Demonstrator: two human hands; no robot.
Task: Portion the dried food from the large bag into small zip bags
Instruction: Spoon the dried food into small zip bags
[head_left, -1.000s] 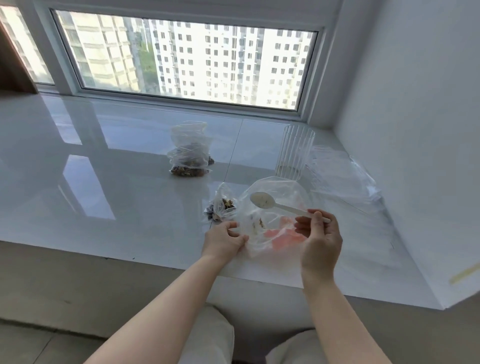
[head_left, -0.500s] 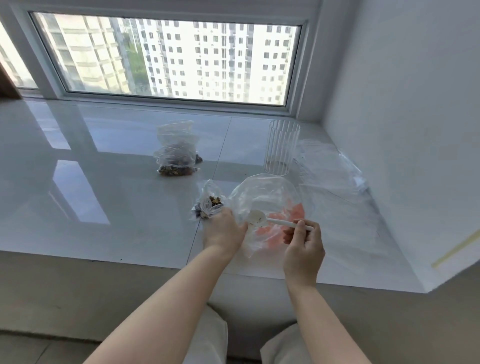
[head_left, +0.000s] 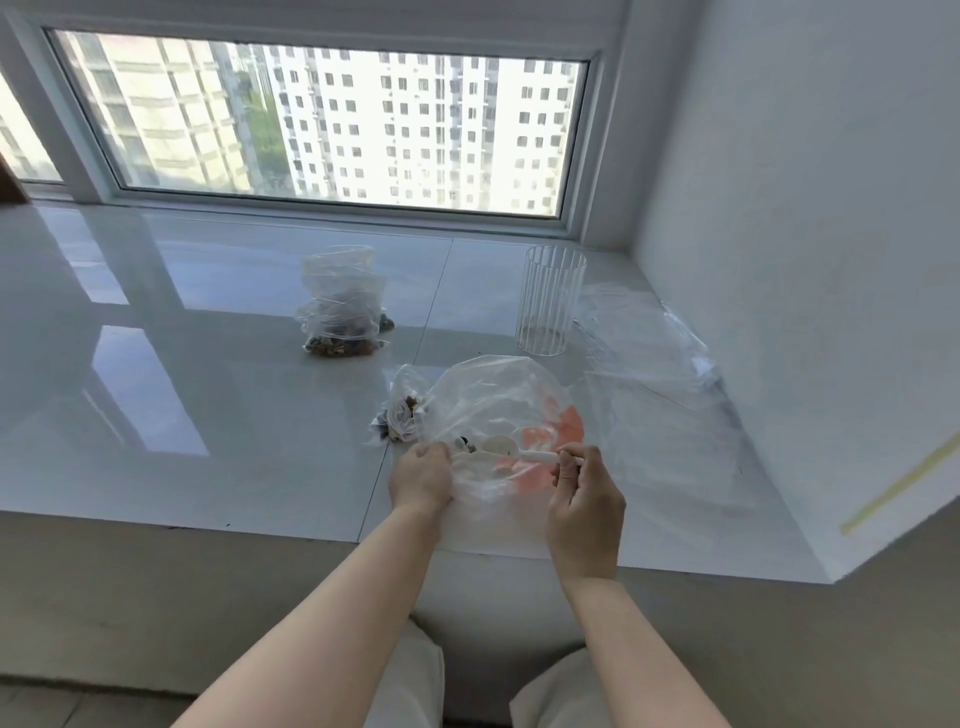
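Spoon (head_left: 511, 451) bowl blurred behind large bag (head_left: 498, 400) film

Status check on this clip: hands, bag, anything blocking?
Left hand grips large bag at its mouth. Right hand pinches white spoon, bowl inside bag. Filled small bags behind; nothing blocking.

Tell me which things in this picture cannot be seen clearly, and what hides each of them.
- Head view: how much food remains in the large bag; crumpled, glaring plastic hides it.
- Whether the spoon carries food; its bowl is too small and pale.
- The left hand fingertips; folds of the bag cover them.
- The count of empty bags; the clear sheets overlap.
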